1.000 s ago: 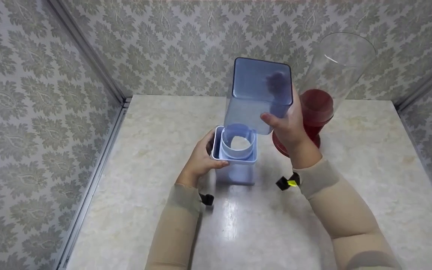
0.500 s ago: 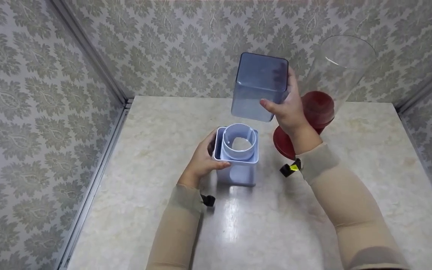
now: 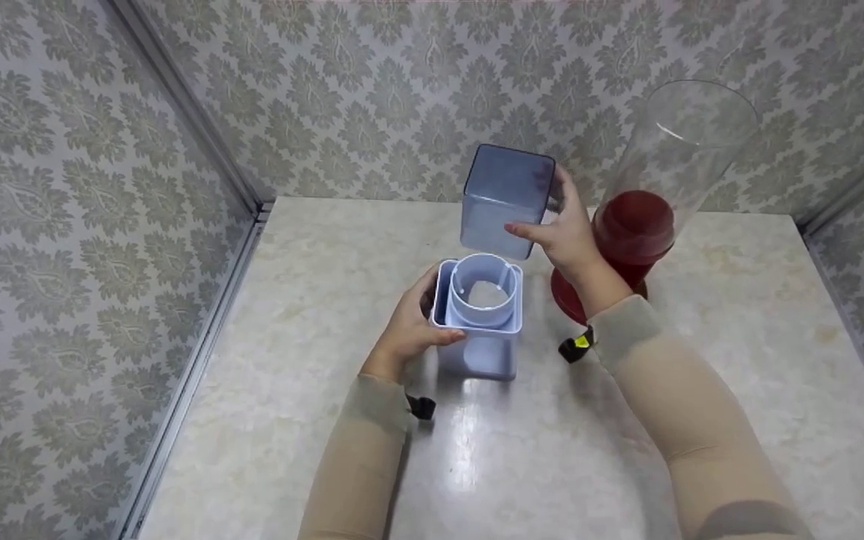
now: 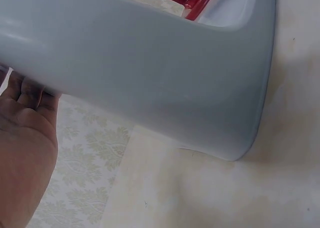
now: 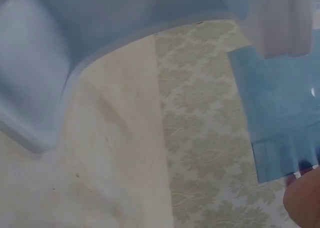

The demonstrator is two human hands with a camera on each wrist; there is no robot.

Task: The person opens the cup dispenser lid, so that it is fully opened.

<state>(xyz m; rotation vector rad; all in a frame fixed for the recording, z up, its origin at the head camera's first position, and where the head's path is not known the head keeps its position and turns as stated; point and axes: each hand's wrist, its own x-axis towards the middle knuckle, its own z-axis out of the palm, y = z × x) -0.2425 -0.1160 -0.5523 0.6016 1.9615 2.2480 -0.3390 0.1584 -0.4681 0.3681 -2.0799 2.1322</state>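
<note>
A light blue dispenser base (image 3: 478,358) with a squared rim and a round collar stands upright on the table. My left hand (image 3: 408,330) grips its upper left side, thumb over the front of the rim. The left wrist view shows the base's smooth side (image 4: 150,83) close up, with curled fingers at its edge. My right hand (image 3: 567,234) holds a translucent blue-grey square container (image 3: 505,206) by its right side, thumb on the front. The container is tilted, closed end up, behind and above the collar. In the right wrist view its lower edge (image 5: 280,113) appears beside the base's top.
Behind my right forearm stands a red dispenser (image 3: 634,225) topped by a tall clear cylinder (image 3: 691,150). A patterned wall (image 3: 372,97) rises along the table's back edge. Another patterned panel with a metal frame (image 3: 199,315) borders the left side.
My right hand has moved the container back from over the collar, then left and lower; it looks smaller now. My left hand keeps its grip on the dispenser base.
</note>
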